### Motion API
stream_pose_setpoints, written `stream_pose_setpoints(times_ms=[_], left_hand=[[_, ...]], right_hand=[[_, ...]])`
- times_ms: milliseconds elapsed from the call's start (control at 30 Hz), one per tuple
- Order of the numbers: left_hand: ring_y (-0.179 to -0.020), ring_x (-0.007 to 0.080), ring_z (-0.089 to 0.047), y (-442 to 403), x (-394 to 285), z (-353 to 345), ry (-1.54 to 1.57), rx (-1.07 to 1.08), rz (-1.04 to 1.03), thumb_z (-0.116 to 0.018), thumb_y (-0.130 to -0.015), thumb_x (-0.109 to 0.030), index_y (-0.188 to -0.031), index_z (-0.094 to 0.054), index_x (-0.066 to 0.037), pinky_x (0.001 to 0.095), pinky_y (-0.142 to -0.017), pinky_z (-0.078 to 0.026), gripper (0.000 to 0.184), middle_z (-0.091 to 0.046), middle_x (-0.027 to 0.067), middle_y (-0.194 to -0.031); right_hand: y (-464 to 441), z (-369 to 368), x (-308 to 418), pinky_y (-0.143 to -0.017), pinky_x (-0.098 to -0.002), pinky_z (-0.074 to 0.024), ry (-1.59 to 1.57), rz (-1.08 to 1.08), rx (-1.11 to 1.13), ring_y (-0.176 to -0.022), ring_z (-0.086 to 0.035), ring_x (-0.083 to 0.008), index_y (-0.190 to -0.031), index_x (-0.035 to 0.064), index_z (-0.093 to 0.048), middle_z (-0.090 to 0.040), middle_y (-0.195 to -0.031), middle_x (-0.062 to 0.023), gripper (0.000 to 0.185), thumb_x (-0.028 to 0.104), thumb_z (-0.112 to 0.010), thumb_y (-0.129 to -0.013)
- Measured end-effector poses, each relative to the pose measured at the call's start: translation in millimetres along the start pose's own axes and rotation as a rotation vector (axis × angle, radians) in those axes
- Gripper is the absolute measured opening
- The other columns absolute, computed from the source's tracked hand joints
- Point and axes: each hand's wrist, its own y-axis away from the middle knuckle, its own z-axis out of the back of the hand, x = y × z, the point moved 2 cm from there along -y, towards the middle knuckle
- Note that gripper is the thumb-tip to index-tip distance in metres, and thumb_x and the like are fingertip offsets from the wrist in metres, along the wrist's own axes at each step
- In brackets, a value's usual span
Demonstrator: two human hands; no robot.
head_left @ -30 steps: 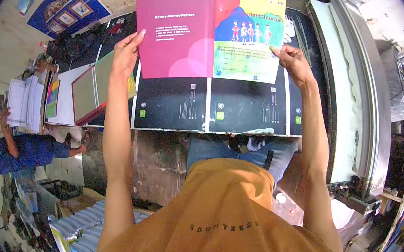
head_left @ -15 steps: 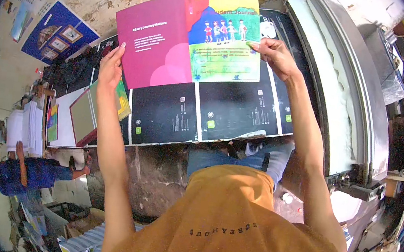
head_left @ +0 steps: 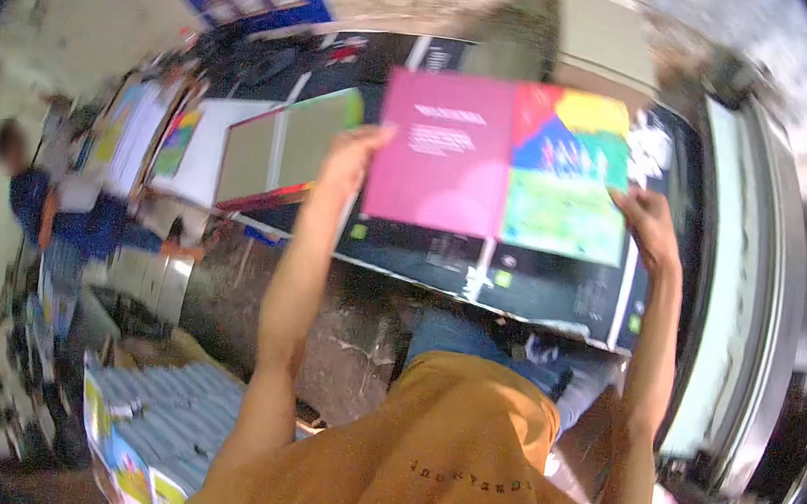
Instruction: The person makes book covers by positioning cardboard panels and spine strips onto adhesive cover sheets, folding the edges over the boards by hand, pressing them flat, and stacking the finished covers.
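**Wide printed cover sheet up, pinched at both side edges.**

Left hand [head_left: 360, 151] has the left edge of the thin, rectangular cover sheet [head_left: 437, 181], plain pink half on that side. Right hand [head_left: 647, 222] pinches the right edge, on the multicolour half. Sheet spans the gap between the hands, over the table [head_left: 516, 316], reading nearly flat. View is smeared, so I can't swear to exact finger placement or whether the lower edge touches anything.

Below it, between the hands: black printed sheets [head_left: 444, 249] with white dividing strips and small green squares. Just outside the left hand: flat grey-green panel [head_left: 254, 153] with red edging, lying on a white sheet [head_left: 207, 127]. Outside the right hand: long pale-green bed [head_left: 717, 281] in a metal frame. Well beyond the left hand, a person in dark blue [head_left: 100, 220].

Handling, my read: light, bendy card, likely slick if coated. Will flex at the middle and mark if squeezed hard. Best hold is opposite side edges, level with each other, light tension, fingertips off the printed faces where possible.
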Motion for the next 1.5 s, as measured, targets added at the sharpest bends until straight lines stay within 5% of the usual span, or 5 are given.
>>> stream_pose_setpoints(times_ms=[100, 567, 833, 1067, 1500], left_hand=[[-0.073, 0.0133, -0.066, 36.4, 50.2, 39.5, -0.078, -0.106, 0.174, -0.081, -0.088, -0.022, -0.098, -0.075, -0.002, 0.0263, -0.07, -0.052, 0.023, -0.074, 0.0047, -0.088], [-0.076, 0.0083, -0.061, -4.1, -67.8, 384.1, -0.438, -0.518, -0.115, -0.086, -0.083, -0.034, -0.106, -0.078, -0.002, 0.0245, -0.069, -0.047, 0.04, -0.073, 0.0017, -0.088], [-0.085, 0.016, -0.067, -51.9, 24.8, 483.4, -0.976, -0.48, 0.124, -0.086, -0.08, -0.045, -0.113, -0.074, 0.007, 0.0315, -0.083, -0.053, 0.063, -0.075, 0.0093, -0.098], [-0.095, 0.0221, -0.073, 22.0, 32.2, 475.9, -1.088, 0.083, 0.258, -0.086, -0.076, -0.018, -0.126, -0.064, 0.009, 0.0338, -0.083, -0.057, 0.061, -0.075, 0.017, -0.111], [-0.085, 0.0296, -0.076, 8.4, 15.1, 445.1, -1.564, -0.186, 0.133, -0.087, -0.07, -0.015, -0.098, -0.078, 0.002, 0.0407, -0.08, -0.058, 0.034, -0.077, 0.019, -0.092]], right_hand=[[-5.5, -19.1, -23.7, -0.051, -0.0256, -0.0276, 0.064, -0.072, 0.132, -0.057, -0.042, -0.0052, -0.083, 0.0047, -0.07, -0.056, -0.066, 0.0036, 0.025, 0.027, -0.078, -0.088], [-131.8, -391.7, 83.4, -0.053, -0.0298, -0.0277, 0.153, 0.184, 0.5, -0.059, -0.037, -0.0059, -0.072, 0.0017, -0.067, -0.047, -0.063, 0.0071, 0.036, 0.03, -0.077, -0.091], [-166.2, -441.0, 22.3, -0.074, -0.0415, -0.058, 0.572, 0.237, 0.389, -0.078, -0.075, -0.0309, -0.084, 0.0013, -0.073, -0.074, -0.079, -0.0194, 0.053, 0.053, -0.083, -0.076], [-99.9, -414.3, 48.0, -0.075, -0.0481, -0.0589, 0.891, 0.356, 0.624, -0.083, -0.074, -0.038, -0.096, 0.0017, -0.075, -0.075, -0.087, -0.0211, 0.057, 0.053, -0.084, -0.074], [-75.0, -441.1, 36.1, -0.077, -0.054, -0.0582, 0.956, 0.388, 0.455, -0.088, -0.071, -0.0452, -0.091, -0.0032, -0.071, -0.071, -0.092, -0.0274, 0.028, 0.024, -0.074, -0.086]])
